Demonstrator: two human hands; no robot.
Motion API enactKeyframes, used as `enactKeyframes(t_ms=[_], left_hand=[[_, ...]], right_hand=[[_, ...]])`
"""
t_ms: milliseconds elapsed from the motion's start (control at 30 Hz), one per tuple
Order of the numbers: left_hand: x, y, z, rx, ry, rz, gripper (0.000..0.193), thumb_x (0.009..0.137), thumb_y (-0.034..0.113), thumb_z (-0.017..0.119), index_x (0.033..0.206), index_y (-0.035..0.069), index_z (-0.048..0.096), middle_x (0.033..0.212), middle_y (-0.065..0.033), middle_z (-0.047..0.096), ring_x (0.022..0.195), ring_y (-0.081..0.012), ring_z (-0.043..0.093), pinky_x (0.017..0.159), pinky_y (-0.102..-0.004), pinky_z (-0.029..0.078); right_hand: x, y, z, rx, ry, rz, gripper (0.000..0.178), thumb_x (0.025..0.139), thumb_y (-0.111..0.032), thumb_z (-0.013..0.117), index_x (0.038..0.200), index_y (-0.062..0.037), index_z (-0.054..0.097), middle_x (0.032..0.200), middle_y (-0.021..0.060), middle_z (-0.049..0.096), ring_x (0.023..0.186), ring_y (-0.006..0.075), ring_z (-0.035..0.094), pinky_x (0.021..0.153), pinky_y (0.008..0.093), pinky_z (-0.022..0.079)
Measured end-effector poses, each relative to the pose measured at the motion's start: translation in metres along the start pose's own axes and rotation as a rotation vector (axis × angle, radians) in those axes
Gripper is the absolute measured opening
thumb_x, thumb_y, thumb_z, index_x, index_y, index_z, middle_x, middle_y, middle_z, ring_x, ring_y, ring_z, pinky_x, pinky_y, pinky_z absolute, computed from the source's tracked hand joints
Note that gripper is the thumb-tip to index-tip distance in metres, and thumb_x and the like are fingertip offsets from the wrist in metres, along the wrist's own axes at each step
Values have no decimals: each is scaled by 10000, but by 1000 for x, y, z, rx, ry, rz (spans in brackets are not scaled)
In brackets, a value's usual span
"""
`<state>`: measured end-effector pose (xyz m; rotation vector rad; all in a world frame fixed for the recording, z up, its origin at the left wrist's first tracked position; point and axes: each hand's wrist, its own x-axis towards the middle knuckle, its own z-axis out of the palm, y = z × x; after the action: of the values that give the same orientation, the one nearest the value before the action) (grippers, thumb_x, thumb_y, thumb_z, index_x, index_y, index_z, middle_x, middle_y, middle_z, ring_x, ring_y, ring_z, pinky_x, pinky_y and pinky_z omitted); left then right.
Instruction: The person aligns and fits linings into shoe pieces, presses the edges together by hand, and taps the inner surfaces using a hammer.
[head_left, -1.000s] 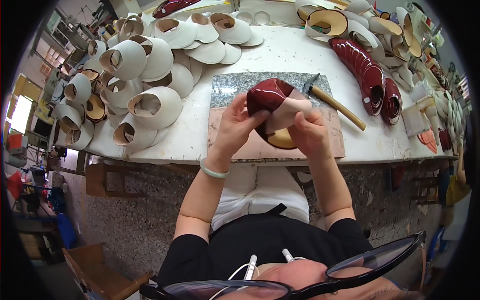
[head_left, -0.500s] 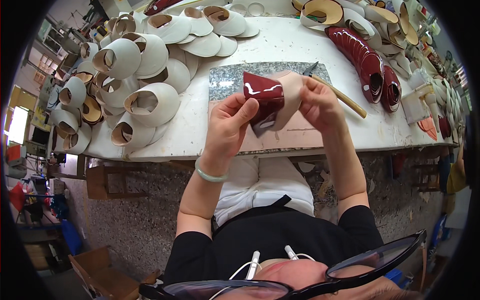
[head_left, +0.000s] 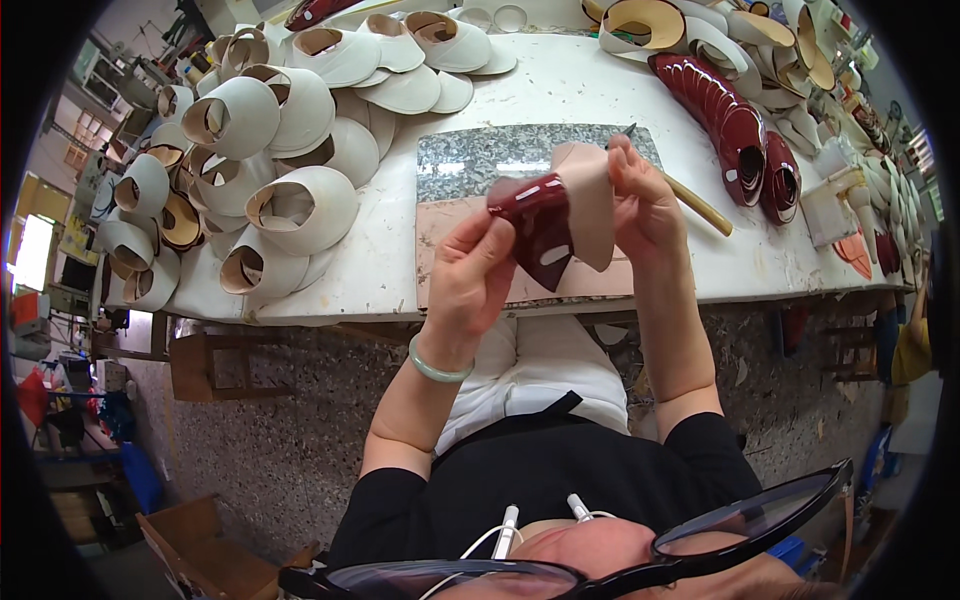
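My left hand pinches the left edge of a glossy dark red shoe upper between thumb and fingers. A matte beige lining runs along the upper's right side. At that beige edge is my right hand, fingers stretched upward and not wrapped round the piece; whether its palm touches the lining I cannot tell. The piece is held above a work slab with a speckled grey stone part and a pinkish near part. Behind my right hand lies a hammer, its wooden handle showing and its dark head mostly hidden.
Many white shoe uppers are heaped on the left of the white table. Nested glossy red uppers lie in a row on the right, near more pale uppers. A whitish container with a brush stands at the right edge.
My right hand has loosened its pinch on the beige lining, its fingers now straightened upward. The upper has turned, showing more of the lining, and my left hand has shifted slightly right and nearer.
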<state>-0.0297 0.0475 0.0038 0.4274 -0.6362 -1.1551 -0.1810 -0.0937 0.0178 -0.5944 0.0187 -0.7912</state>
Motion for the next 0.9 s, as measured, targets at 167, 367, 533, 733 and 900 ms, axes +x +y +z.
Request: enactKeyframes(t_ms=[167,367,533,733,900], left_hand=[[-9,-10,-39,-339,121,-84,402,1022,198,414,1419,182,358,1412,-38,448,1298,-222,439,1105,-431,360],[-38,-11,-58,-299,88,-153,355,1022,251,417,1340,96,443,1329,-90,520,1223,-226,501,1067,-419,396],[-21,61,-44,1202,160,481,743,839,525,660,1316,-6,455,1182,-88,477,1088,-225,501,976,-391,389],[40,87,7,1424,-866,123,498,681,446,805,877,64,551,854,-90,570,979,-283,550,933,-377,375],[59,46,-7,2167,-1052,691,84,805,147,614,763,117,548,673,-11,551,701,-166,569,813,-332,371]], right_hand=[[-3,14,21,-530,-67,138,488,875,-217,706,1251,7,492,1080,91,637,1070,161,576,934,316,456],[1,17,46,-1396,-306,-71,248,735,-182,797,940,-72,710,969,-3,666,1006,138,561,906,336,384],[12,-4,59,-1791,-813,-254,149,678,-129,795,804,-118,716,801,-21,607,845,168,548,841,354,338],[11,-9,60,-1895,-935,-235,141,668,-120,766,767,-117,665,812,-28,614,835,159,553,836,343,348],[-11,4,9,-2332,-733,-637,92,716,-113,674,803,-118,642,798,3,579,866,176,530,874,381,332]])
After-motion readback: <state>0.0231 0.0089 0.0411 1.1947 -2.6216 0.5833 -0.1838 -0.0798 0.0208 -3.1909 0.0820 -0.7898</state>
